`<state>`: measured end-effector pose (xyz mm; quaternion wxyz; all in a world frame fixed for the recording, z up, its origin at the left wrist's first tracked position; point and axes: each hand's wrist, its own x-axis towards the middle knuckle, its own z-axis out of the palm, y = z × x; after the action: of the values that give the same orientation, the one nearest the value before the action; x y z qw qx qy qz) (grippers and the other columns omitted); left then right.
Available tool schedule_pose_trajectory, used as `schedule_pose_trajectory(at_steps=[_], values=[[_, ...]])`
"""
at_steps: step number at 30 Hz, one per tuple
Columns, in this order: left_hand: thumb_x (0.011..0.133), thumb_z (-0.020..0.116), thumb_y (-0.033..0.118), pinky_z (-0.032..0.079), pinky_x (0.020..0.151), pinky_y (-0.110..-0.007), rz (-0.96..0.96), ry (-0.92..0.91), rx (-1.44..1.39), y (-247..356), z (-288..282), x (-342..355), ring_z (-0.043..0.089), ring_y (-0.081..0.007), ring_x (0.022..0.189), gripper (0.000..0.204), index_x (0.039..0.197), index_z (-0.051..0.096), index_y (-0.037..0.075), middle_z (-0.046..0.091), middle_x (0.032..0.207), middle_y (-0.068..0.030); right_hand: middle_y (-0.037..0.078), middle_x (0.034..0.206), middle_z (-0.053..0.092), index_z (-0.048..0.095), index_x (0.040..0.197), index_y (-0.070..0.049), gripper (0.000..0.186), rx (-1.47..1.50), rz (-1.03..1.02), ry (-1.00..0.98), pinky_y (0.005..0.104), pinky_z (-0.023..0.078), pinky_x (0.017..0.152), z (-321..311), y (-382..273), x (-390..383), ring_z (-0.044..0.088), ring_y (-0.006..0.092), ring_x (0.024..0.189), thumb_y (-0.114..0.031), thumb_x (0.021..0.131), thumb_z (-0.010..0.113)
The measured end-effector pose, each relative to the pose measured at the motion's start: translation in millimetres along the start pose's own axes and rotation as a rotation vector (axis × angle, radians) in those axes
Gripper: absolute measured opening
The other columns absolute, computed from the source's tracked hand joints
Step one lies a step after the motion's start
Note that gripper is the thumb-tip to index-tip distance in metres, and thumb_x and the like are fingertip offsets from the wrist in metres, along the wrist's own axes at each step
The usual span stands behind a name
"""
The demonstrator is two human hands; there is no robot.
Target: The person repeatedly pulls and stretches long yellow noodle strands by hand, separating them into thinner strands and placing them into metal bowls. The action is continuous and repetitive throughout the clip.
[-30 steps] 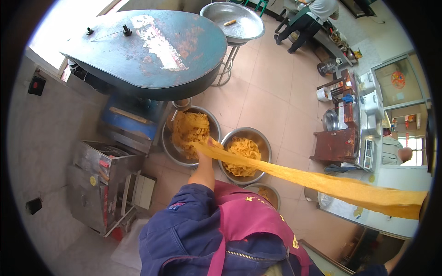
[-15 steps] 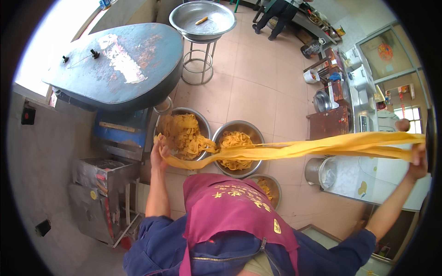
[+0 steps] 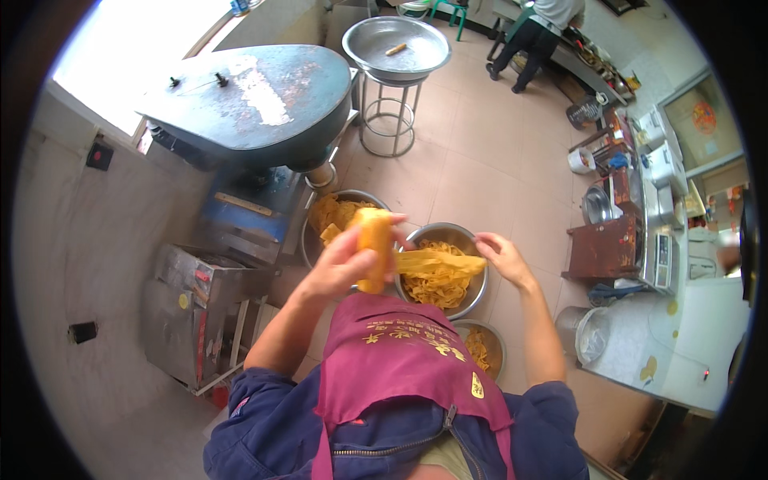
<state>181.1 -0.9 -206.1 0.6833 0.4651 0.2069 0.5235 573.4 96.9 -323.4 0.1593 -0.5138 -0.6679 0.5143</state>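
My left hand (image 3: 344, 260) is closed round a thick yellow bundle (image 3: 373, 252), which looks like flat noodle strips folded or wound together; motion blurs it a little. From the bundle a short band of yellow strips (image 3: 440, 263) stretches right. At the end of that band my right hand (image 3: 502, 258) appears to pinch it between thumb and fingers. Beneath the band stands a round metal basin (image 3: 482, 294) holding a tangle of wide yellow strips (image 3: 436, 290). Behind my left hand is another metal basin (image 3: 360, 194) with more yellow strips (image 3: 332, 212), partly hidden by the hand and bundle.
Close to my apron a third basin (image 3: 499, 342) holds some strips. A dark machine with a rounded top (image 3: 312, 88) stands at far left, a metal cabinet (image 3: 172, 320) nearer. Beyond is a wide basin (image 3: 424, 56) on a stand. A person (image 3: 540, 40) works at the back.
The long stretched band has shortened into a bundle in my left hand. My right hand has come in from far right, and my left hand has moved right, over the basins.
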Motion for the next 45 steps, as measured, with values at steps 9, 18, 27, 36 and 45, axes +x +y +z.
schedule_pose_trajectory(at_steps=[9, 18, 27, 36, 45], values=[[0.103, 0.064, 0.032, 0.049, 0.098, -0.039, 0.0, -0.386, 0.389, -74, 88, 9, 0.06, -0.0258, 0.117, 0.055, 0.145, 0.051, 0.001, 0.062, 0.125, -0.0165, 0.01, 0.106, 0.07, 0.061, 0.126, 0.005, 0.05, 0.733, 0.076, -0.447, 0.0262, 0.056, 0.08, 56, -162, -8, 0.067, 0.0152, 0.09, -0.039, 0.101, 0.065], [0.092, 0.073, 0.051, 0.043, 0.117, -0.048, -0.191, 0.468, -1.211, -215, -29, -20, 0.049, -0.0297, 0.14, 0.081, 0.148, 0.041, 0.002, 0.051, 0.15, -0.0161, 0.01, 0.072, 0.066, 0.065, 0.093, 0.01, 0.035, 0.845, -0.191, -0.169, 0.0305, 0.043, 0.049, 14, -170, -76, 0.055, 0.0147, 0.049, -0.021, 0.082, 0.075], [0.094, 0.071, 0.017, 0.049, 0.108, -0.051, -0.128, -0.017, -0.486, -48, -13, 40, 0.063, -0.0373, 0.122, 0.067, 0.151, 0.039, 0.004, 0.066, 0.124, -0.0223, 0.008, 0.061, 0.065, 0.073, 0.083, 0.004, 0.014, 0.081, -0.245, -0.241, 0.0289, 0.045, 0.052, -51, -171, -139, 0.058, 0.0139, 0.052, -0.008, 0.087, 0.078], [0.081, 0.058, -0.008, 0.039, 0.117, -0.042, 0.073, -0.765, 0.34, 118, 92, 112, 0.05, -0.0295, 0.138, 0.087, 0.161, 0.023, 0.002, 0.052, 0.144, -0.0185, 0.009, 0.088, 0.076, 0.07, 0.119, -0.001, 0.026, 0.006, -0.428, 0.493, 0.0277, 0.059, 0.071, -52, -133, -157, 0.073, 0.0146, 0.075, -0.005, 0.094, 0.069], [0.09, 0.068, -0.006, 0.054, 0.102, -0.036, 0.11, -0.596, 0.459, 92, 184, 181, 0.065, -0.0226, 0.119, 0.09, 0.163, 0.016, 0.007, 0.061, 0.129, -0.0126, 0.015, 0.113, 0.072, 0.052, 0.143, -0.005, 0.059, -0.226, -0.582, 0.738, 0.0378, 0.059, 0.088, -32, -128, -144, 0.073, 0.0263, 0.1, 0.001, 0.086, 0.068]])
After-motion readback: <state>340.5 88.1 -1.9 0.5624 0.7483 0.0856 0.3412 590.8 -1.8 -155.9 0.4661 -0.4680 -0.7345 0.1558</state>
